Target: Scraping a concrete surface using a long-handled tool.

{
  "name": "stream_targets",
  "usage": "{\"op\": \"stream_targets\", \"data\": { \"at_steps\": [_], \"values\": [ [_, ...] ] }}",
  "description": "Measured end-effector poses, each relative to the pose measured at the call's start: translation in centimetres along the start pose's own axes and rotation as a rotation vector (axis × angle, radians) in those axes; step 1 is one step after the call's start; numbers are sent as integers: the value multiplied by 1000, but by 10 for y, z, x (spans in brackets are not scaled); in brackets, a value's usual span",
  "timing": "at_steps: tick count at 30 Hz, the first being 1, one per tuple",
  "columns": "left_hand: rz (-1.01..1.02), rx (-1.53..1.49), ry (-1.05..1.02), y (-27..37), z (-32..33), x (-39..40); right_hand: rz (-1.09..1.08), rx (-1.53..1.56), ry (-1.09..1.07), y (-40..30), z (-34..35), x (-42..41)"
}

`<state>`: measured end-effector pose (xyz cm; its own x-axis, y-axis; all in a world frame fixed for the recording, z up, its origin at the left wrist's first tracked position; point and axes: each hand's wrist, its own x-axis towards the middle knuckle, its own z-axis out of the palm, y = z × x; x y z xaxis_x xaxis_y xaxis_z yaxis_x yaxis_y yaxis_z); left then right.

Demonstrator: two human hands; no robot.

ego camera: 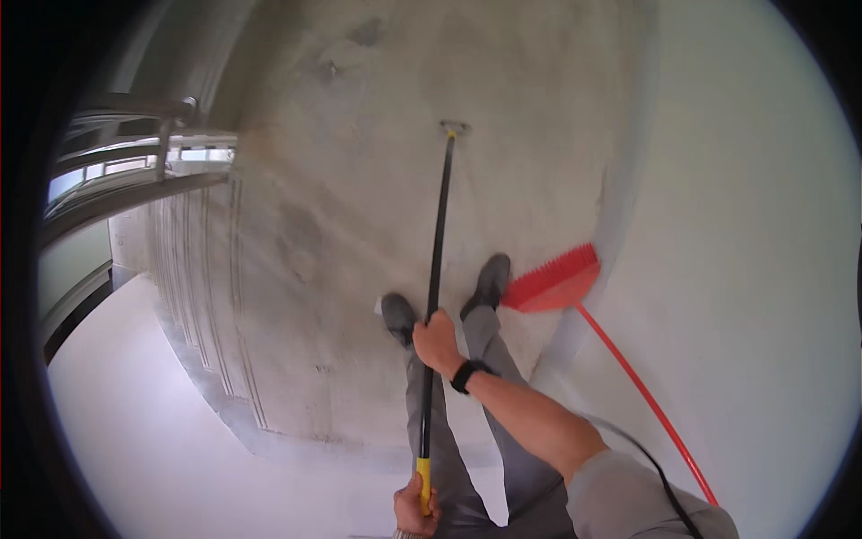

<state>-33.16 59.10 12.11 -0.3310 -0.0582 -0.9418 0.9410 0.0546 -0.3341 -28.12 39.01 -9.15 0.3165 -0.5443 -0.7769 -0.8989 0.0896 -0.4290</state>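
Observation:
My left hand (pixel 412 506) is closed around the yellow grip (pixel 423 465) at the near end of a long-handled tool. My right hand (pixel 439 342), with a black band on the wrist, grasps its black pole (pixel 439 236) farther along. The tool's narrow metal head, like a floor scraper (pixel 455 127), is at the concrete floor (pixel 363 202) ahead of my feet. The pole runs between my two dark shoes (pixel 399 315). Right of my shoes, a red broom (pixel 555 286) has its bristles turned away from me, and its red handle slants back along the white wall.
Stair steps (pixel 202 290) drop away on the left, with a metal handrail (pixel 135 185) above them. A white wall (pixel 727 236) rises along the right side. Dark stains (pixel 296 236) mark the landing floor. A black cable (pixel 646 455) hangs by my right sleeve.

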Motion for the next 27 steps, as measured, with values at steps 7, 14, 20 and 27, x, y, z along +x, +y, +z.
{"op": "stream_targets", "data": {
  "at_steps": [7, 14, 20, 27],
  "values": [
    [-41, -43, 187, 15, -19, 9, 98, 269, -53, -19, 4, -3],
    [-5, 95, 214, 23, -2, 31, 25, 137, 166, 30, -6, 12],
    [158, 274, 122, 54, 73, 51, 50, 196, 173, 11, -50, 79],
    [102, 551, 303, 15, -1, 29, 143, 291, 349, 87, -30, -5]
  ]
}}
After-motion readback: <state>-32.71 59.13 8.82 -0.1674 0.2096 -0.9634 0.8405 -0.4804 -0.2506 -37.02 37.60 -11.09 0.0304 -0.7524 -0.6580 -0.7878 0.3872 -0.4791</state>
